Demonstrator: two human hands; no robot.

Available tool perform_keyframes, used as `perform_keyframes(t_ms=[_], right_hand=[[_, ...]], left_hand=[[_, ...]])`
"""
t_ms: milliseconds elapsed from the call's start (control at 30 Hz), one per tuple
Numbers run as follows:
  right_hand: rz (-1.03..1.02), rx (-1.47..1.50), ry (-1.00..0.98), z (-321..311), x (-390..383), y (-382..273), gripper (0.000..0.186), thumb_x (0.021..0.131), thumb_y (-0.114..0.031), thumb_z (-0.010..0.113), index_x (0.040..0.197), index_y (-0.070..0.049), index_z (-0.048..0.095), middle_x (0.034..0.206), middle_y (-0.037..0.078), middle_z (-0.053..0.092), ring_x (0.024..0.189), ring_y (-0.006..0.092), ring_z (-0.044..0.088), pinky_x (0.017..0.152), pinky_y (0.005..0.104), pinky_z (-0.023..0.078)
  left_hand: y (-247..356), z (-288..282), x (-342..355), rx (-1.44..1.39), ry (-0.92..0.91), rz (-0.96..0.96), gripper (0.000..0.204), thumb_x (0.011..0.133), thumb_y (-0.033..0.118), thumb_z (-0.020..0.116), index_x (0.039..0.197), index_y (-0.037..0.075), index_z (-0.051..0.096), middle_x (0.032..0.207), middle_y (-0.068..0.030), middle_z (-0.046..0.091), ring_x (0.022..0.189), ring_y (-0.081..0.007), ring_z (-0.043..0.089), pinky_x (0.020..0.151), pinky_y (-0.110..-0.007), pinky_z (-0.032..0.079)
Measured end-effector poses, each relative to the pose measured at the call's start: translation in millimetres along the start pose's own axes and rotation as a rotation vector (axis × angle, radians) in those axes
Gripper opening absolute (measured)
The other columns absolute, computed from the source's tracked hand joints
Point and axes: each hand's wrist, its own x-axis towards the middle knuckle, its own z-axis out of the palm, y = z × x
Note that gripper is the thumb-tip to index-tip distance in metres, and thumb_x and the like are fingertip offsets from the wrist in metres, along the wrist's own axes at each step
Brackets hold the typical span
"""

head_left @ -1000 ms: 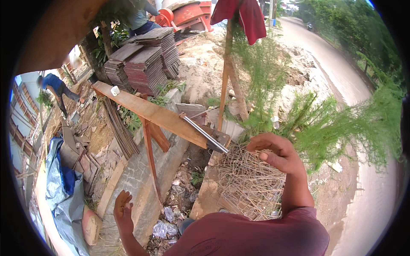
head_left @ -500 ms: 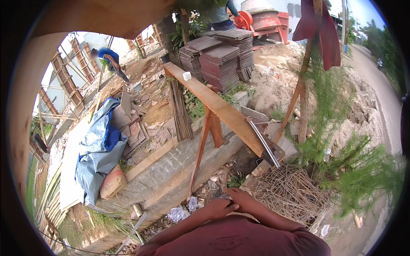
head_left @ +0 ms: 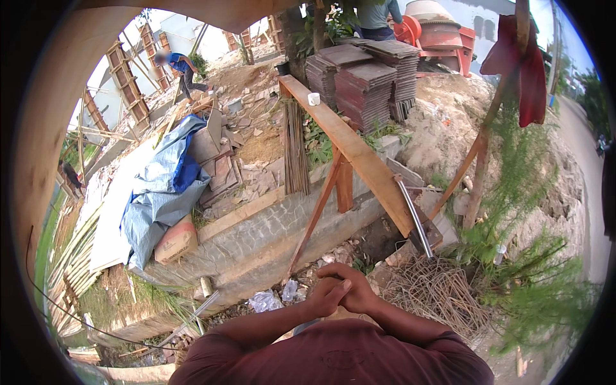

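In front of my maroon shirt, my left hand (head_left: 326, 299) and my right hand (head_left: 357, 290) are clasped together. The right hand's fingers curl over the left, and both are closed. No tool shows in either, though the inside of the clasp is hidden. Beyond them a long wooden plank (head_left: 350, 144) rests on a wooden trestle (head_left: 343, 186). A white cup or roll (head_left: 314, 99) sits on the plank. At its near end lies a silver metal bar or tube (head_left: 416, 219), apart from my hands.
A tangle of thin steel rods (head_left: 443, 298) lies to the right. A low concrete wall (head_left: 256, 247) crosses ahead, with a blue-grey tarp (head_left: 154, 212) at left. Roof tiles (head_left: 366, 90) stand stacked near an orange mixer (head_left: 436, 32). A person (head_left: 183, 70) walks among rubble at far left.
My view has swung slightly left, so the scene sits farther right. My clasped hands have risen a little and pressed closer together. The far person at left has changed stance.
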Motion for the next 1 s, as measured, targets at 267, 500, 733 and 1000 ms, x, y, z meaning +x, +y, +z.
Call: perform_keyframes(t_ms=[267, 500, 733, 1000], right_hand=[[0.371, -0.351, -0.260, -27, -53, 49, 0.035, 0.082, -0.023, 0.066, 0.110, -0.002, 0.061, 0.100, 0.017, 0.064, 0.092, 0.0250, 0.062, 0.082, 0.0321, 0.047], [0.463, 0.159, -0.588, -35, -45, 4, 0.033, 0.084, -0.033, 0.066, 0.093, -0.002, 0.068, 0.090, 0.010, 0.068, 0.089, 0.0202, 0.063, 0.081, 0.0332, 0.048], [0.224, 0.127, -0.736, -50, -14, -58, 0.047, 0.078, -0.046, 0.070, 0.103, -0.006, 0.066, 0.097, 0.008, 0.067, 0.093, 0.0228, 0.063, 0.080, 0.0343, 0.049], [-0.225, -0.329, -0.622, -55, -19, -57, 0.051, 0.074, -0.048, 0.074, 0.092, -0.002, 0.059, 0.089, 0.009, 0.062, 0.076, 0.0208, 0.062, 0.067, 0.0334, 0.049]], left_hand=[[-23, -4, 0, 0.373, 0.128, -0.123, 0.038, 0.095, 0.039, 0.047, 0.093, 0.004, 0.063, 0.072, -0.0081, 0.060, 0.068, -0.0175, 0.057, 0.066, -0.033, 0.046], [25, 9, 20, -0.026, -0.181, 0.240, 0.042, 0.095, 0.041, 0.044, 0.108, 0.003, 0.059, 0.100, -0.0101, 0.060, 0.094, -0.0199, 0.057, 0.082, -0.034, 0.044], [60, 32, 29, -0.159, -0.241, 0.776, 0.046, 0.095, 0.038, 0.036, 0.098, -0.003, 0.057, 0.095, -0.0158, 0.059, 0.090, -0.0279, 0.057, 0.082, -0.037, 0.044], [94, 43, 34, 0.035, 0.027, 1.175, 0.045, 0.092, 0.039, 0.037, 0.093, -0.002, 0.056, 0.089, -0.0166, 0.057, 0.090, -0.0338, 0.055, 0.081, -0.042, 0.044]])
